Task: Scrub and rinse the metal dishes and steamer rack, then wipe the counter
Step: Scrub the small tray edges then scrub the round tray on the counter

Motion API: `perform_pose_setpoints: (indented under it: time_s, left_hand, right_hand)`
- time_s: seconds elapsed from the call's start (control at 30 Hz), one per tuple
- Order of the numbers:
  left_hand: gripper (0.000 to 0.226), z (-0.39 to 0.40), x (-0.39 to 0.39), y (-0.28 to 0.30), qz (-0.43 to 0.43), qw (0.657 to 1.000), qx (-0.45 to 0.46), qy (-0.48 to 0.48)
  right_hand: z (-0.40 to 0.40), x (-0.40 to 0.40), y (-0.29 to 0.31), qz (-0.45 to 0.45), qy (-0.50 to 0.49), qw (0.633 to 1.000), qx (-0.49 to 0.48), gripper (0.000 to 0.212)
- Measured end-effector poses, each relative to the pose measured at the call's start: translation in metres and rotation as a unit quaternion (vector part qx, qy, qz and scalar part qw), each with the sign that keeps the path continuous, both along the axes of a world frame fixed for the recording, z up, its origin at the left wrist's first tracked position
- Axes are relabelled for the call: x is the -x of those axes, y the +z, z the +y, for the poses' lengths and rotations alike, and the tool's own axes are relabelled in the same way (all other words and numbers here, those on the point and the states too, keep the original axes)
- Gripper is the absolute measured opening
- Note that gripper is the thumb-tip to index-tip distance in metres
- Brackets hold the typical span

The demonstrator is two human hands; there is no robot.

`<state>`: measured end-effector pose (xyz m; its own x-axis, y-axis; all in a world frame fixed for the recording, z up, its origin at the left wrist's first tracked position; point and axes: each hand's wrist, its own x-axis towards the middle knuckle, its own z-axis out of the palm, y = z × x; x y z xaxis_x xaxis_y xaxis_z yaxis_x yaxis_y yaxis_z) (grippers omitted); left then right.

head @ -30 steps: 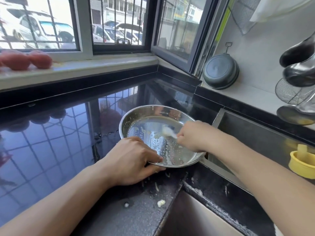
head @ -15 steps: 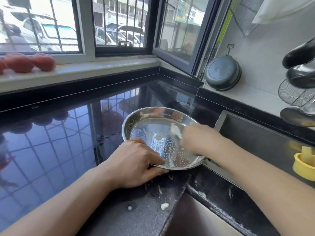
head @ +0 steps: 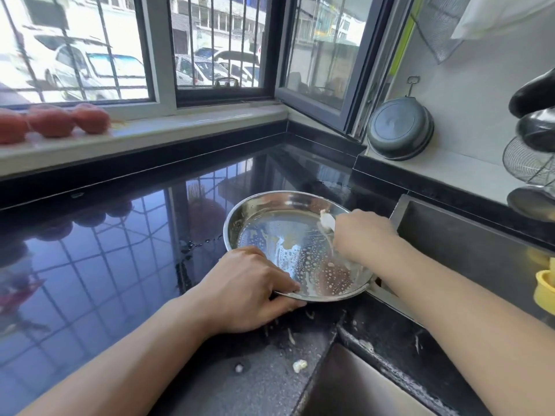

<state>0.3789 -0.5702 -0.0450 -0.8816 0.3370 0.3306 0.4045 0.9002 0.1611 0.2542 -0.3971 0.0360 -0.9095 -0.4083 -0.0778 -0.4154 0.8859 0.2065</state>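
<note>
A round metal dish (head: 255, 214) sits on the black counter (head: 105, 250) beside the sink, its bottom covered in soapy foam. My left hand (head: 246, 289) grips its near rim, fingers over the edge and thumb underneath. My right hand (head: 360, 235) is inside the dish on the right side, fingers curled round a pale scrubbing cloth (head: 328, 220) whose tip pokes out toward the far wall of the dish. No steamer rack is in view.
A sink (head: 468, 250) opens to the right and a second basin (head: 354, 385) lies below. Food scraps (head: 299, 365) dot the counter's front. A yellow cup (head: 545, 288) sits at the sink's right edge. A dark pan (head: 401, 129) hangs on the wall; tomatoes (head: 90, 118) line the windowsill.
My right hand has swept the cloth from the dish's middle toward its far right wall. My left hand keeps its hold on the near rim.
</note>
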Motion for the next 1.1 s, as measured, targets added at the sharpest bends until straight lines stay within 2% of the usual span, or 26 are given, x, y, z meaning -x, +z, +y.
perform_pose_setpoints:
  time_s: [0.1, 0.17, 0.2, 0.33, 0.4, 0.5, 0.53, 0.6, 0.63, 0.7, 0.77, 0.87, 1.03, 1.1]
  left_hand:
    - [0.056, -0.001, -0.001, 0.001, 0.003, 1.000, -0.005, 0.001]
    - [0.054, 0.000, -0.001, 0.001, 0.004, 1.000, -0.009, 0.002]
    - [0.052, 0.000, -0.001, 0.002, 0.005, 1.000, -0.009, 0.002]
    - [0.049, 0.001, -0.002, 0.003, 0.008, 1.000, -0.014, -0.007]
    - [0.047, 0.000, -0.002, 0.003, 0.009, 1.000, -0.020, -0.007]
    - [0.043, 0.000, -0.002, 0.004, 0.011, 0.999, -0.032, -0.010]
    - [0.045, 0.001, -0.003, 0.004, 0.009, 0.999, -0.031, -0.008]
    - [0.051, 0.001, -0.003, 0.004, 0.004, 1.000, -0.024, -0.001]
    - [0.052, 0.000, -0.002, 0.004, 0.002, 1.000, -0.024, -0.001]
    - [0.049, 0.000, -0.002, 0.003, 0.002, 0.999, -0.033, -0.003]
    - [0.048, 0.000, -0.001, 0.004, 0.002, 0.999, -0.040, -0.002]
    - [0.049, 0.000, 0.000, 0.003, -0.002, 0.999, -0.037, -0.001]
    - [0.047, 0.000, -0.001, 0.004, -0.007, 0.999, -0.033, -0.006]
    - [0.048, 0.000, -0.001, 0.004, -0.007, 1.000, -0.027, -0.003]
  right_hand:
    - [-0.006, 0.003, -0.006, -0.012, 0.019, 1.000, 0.021, 0.004]
    - [-0.012, 0.003, -0.013, -0.056, 0.066, 0.995, 0.042, 0.023]
    - [-0.012, 0.006, -0.011, -0.070, 0.064, 0.995, 0.040, 0.025]
    - [0.003, 0.016, 0.003, -0.016, -0.010, 1.000, 0.014, 0.014]
    - [-0.002, 0.013, 0.002, -0.027, 0.002, 0.999, 0.032, 0.009]
    - [-0.018, 0.004, -0.009, -0.085, 0.075, 0.993, 0.041, 0.030]
    - [-0.019, 0.005, -0.011, -0.087, 0.082, 0.992, 0.041, 0.029]
    - [-0.015, 0.010, -0.009, -0.031, 0.050, 0.998, 0.030, 0.016]
    - [-0.010, 0.013, -0.008, -0.007, 0.021, 0.999, 0.025, 0.017]
    - [-0.004, 0.017, -0.008, -0.014, -0.003, 0.999, 0.037, 0.016]
    - [-0.010, 0.013, -0.006, -0.047, 0.036, 0.997, 0.041, 0.015]
    - [-0.022, 0.002, -0.004, -0.102, 0.117, 0.987, 0.032, 0.031]
    - [-0.046, -0.004, -0.011, -0.060, 0.144, 0.987, 0.040, 0.030]
    - [-0.050, -0.001, -0.015, -0.044, 0.143, 0.988, 0.047, 0.022]
